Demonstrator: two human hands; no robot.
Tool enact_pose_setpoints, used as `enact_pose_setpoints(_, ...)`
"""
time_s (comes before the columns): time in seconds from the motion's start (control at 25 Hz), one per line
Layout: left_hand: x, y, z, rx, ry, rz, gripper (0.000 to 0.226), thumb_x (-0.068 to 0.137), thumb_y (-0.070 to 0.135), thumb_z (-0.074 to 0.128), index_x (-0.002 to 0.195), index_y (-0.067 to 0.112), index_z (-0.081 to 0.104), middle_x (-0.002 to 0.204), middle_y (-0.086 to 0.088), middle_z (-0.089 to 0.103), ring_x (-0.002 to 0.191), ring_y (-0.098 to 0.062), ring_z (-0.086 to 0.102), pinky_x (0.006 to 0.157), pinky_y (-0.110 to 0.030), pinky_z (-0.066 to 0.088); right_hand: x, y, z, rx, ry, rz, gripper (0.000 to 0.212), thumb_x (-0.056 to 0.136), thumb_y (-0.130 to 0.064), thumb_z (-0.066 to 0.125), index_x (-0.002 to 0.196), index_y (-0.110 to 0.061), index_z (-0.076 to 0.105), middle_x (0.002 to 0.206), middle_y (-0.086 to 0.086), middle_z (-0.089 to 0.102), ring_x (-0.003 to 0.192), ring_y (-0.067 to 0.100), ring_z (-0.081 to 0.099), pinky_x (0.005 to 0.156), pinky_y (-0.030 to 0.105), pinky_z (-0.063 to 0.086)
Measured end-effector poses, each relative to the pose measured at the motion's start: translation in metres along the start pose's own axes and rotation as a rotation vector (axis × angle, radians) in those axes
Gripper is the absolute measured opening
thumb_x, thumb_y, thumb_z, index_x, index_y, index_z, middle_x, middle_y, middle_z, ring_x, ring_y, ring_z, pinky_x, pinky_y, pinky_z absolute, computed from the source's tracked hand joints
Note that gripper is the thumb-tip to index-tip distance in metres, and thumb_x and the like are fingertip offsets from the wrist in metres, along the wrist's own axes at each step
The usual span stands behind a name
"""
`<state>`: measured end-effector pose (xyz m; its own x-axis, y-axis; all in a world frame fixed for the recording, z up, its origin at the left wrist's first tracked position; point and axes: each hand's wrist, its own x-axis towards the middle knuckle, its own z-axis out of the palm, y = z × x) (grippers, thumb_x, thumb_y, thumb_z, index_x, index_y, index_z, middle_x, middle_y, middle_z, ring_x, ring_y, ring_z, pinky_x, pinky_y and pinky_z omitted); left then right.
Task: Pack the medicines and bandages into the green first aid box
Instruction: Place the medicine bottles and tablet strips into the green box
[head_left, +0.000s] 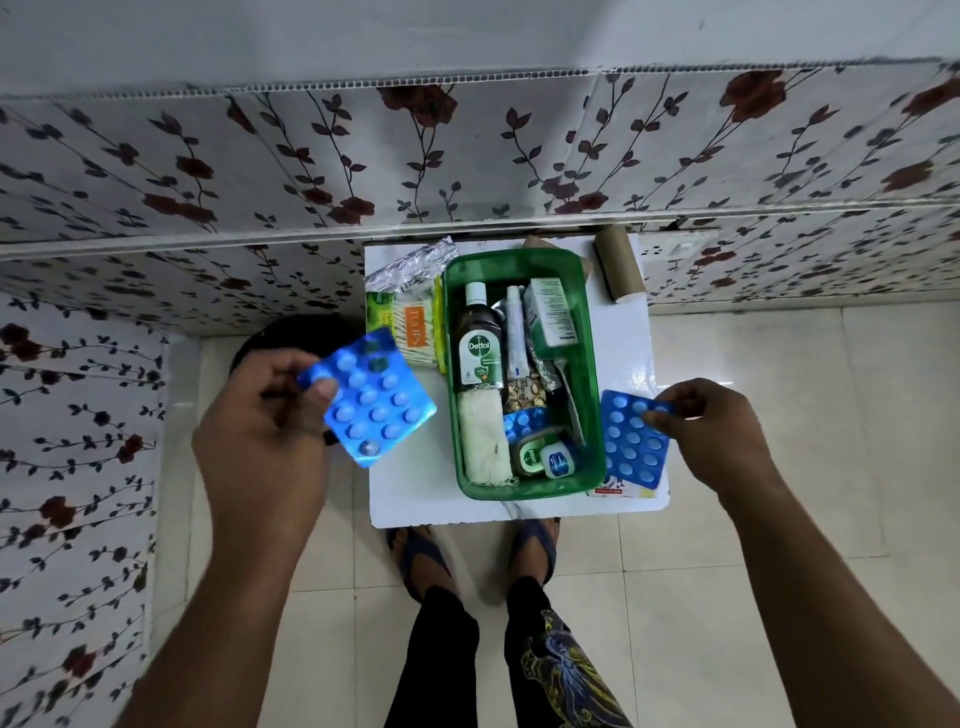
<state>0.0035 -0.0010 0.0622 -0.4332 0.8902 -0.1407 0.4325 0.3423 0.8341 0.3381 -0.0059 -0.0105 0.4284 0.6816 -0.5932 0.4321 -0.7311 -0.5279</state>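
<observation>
The green first aid box stands open on a small white table. Inside lie a Dettol bottle, a white bandage roll, a tube, a green-white carton, a blue strip and small tins. My left hand holds a blue tablet strip in the air, left of the box. My right hand pinches a second blue tablet strip lying at the box's right side on the table.
A pack of cotton buds and a foil strip lie left of the box. A cardboard tube rests at the table's back right corner. A flowered wall runs behind. My feet in sandals stand on the tiled floor under the table's front edge.
</observation>
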Motion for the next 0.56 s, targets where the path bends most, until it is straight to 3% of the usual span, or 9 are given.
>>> enact_pose_setpoints(0.04,0.001,0.016,0.007,-0.037,-0.057,0.031,0.023,0.085,0.007,0.066,0.087,0.029,0.061,0.079,0.009,0.064,0.073,-0.019,0.066,0.06,-0.017,0.051,-0.001,-0.003,-0.006,0.047,0.02,-0.009,0.014,0.081,-0.01,0.075,0.09,-0.011,0.065,0.083,0.005,0.066,0.068,0.016,0.058,0.055,0.026,0.04)
enact_pose_setpoints(0.12,-0.001,0.032,0.034,0.015,-0.26,0.104,0.025,0.083,0.005,0.065,0.084,0.029,0.06,0.08,0.011,0.065,0.075,-0.016,0.066,0.066,-0.029,0.055,-0.004,-0.009,-0.015,0.142,0.058,-0.022,0.013,0.083,-0.01,0.073,0.091,-0.013,0.064,0.086,0.004,0.068,0.07,0.015,0.061,0.057,0.029,0.043)
enact_pose_setpoints(0.24,-0.005,0.027,0.074,0.321,-0.483,0.274,0.021,0.083,-0.001,0.059,0.085,0.018,0.054,0.079,0.003,0.06,0.07,-0.02,0.058,0.063,-0.041,0.048,-0.009,-0.02,-0.017,0.223,0.104,-0.059,0.014,0.084,-0.008,0.071,0.089,-0.019,0.063,0.087,0.001,0.069,0.074,0.014,0.064,0.06,0.029,0.046)
enact_pose_setpoints(0.4,-0.006,0.016,0.097,0.55,-0.603,0.275,0.017,0.085,0.003,0.056,0.091,0.018,0.049,0.078,0.0,0.056,0.066,-0.017,0.053,0.057,-0.031,0.032,-0.012,-0.041,-0.023,0.271,0.163,-0.126,0.014,0.085,-0.01,0.071,0.094,-0.019,0.065,0.087,-0.006,0.068,0.075,0.007,0.064,0.06,0.028,0.047)
enact_pose_setpoints(0.56,-0.015,0.016,0.124,0.634,-0.702,0.313,0.023,0.086,0.009,0.059,0.109,0.011,0.063,0.098,-0.01,0.059,0.088,-0.029,0.06,0.073,-0.038,0.05,-0.005,-0.054,-0.038,0.296,0.155,-0.161,0.014,0.084,-0.009,0.071,0.091,-0.02,0.066,0.084,-0.008,0.067,0.068,0.003,0.062,0.057,0.022,0.045)
